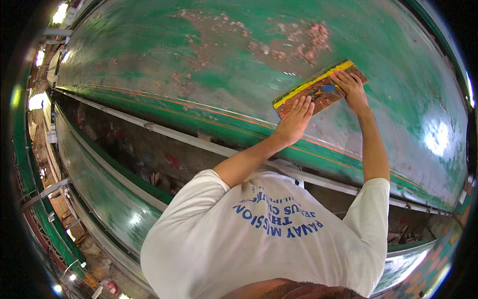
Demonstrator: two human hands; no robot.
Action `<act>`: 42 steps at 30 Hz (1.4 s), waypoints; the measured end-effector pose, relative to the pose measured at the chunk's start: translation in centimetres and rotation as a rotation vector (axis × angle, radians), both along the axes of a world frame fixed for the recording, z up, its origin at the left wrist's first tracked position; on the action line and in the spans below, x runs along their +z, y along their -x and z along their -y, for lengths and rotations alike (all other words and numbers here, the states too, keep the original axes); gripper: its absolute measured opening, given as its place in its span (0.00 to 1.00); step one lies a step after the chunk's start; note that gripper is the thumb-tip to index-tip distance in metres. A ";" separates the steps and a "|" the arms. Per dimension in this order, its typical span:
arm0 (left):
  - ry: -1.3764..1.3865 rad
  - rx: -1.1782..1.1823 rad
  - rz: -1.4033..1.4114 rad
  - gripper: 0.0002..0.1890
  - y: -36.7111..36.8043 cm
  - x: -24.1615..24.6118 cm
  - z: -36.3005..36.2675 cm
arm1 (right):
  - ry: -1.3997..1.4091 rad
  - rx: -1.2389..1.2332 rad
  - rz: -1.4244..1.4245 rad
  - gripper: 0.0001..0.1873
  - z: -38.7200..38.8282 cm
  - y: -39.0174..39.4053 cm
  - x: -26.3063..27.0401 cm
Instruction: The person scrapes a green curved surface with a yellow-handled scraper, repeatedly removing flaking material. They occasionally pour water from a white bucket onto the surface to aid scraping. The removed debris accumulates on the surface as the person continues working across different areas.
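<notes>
My left hand (295,121) lies on the near left end of a paint-stained wooden board (317,98), fingers stretched over its face. On the board's right end rests my right hand (350,88), its fingers bent over the wood. Both thumbs are hidden. A yellow strip (312,84) runs along the board's far side, above a dark edge that meets the tabletop. The board slants up to the right on a long green table (231,101), whose surface is wet and smeared with grey. Beyond the board sits a patch of pinkish wet scraps (312,41).
A pale rail (179,136) runs along the table's near side, in front of my body. Below it, the dark floor (138,157) holds scattered litter. Another long green table (115,202) stands behind me at the left. Orange and white lines (209,108) follow the near table edge.
</notes>
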State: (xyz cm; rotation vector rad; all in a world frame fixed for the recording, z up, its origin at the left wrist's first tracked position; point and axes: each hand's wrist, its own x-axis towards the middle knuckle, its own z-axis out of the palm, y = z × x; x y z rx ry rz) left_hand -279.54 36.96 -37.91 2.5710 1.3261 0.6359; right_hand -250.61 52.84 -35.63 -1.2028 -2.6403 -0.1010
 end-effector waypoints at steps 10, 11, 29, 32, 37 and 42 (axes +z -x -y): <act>-0.065 0.271 -0.004 0.47 -5.2 -12.2 0.3 | -0.074 0.222 -0.001 0.27 -6.7 0.6 -11.4; -0.078 0.307 -0.016 0.47 -6.0 -13.1 0.8 | -0.030 0.207 0.057 0.27 -6.5 0.6 -11.8; 0.119 -0.025 0.109 0.41 -20.8 -15.1 7.4 | 0.015 -0.074 -0.036 0.23 9.1 -21.2 -16.2; 0.101 -0.215 0.045 0.40 -29.2 -16.1 8.8 | -0.006 -0.274 -0.057 0.22 17.0 -31.9 -17.1; 0.120 -0.523 -0.033 0.40 -41.6 -17.6 13.0 | -0.041 -0.663 -0.139 0.23 31.7 -44.1 -18.3; 0.109 -0.738 -0.001 0.36 -52.5 -19.3 16.7 | -0.369 -1.290 -0.777 0.34 40.2 -49.4 -21.9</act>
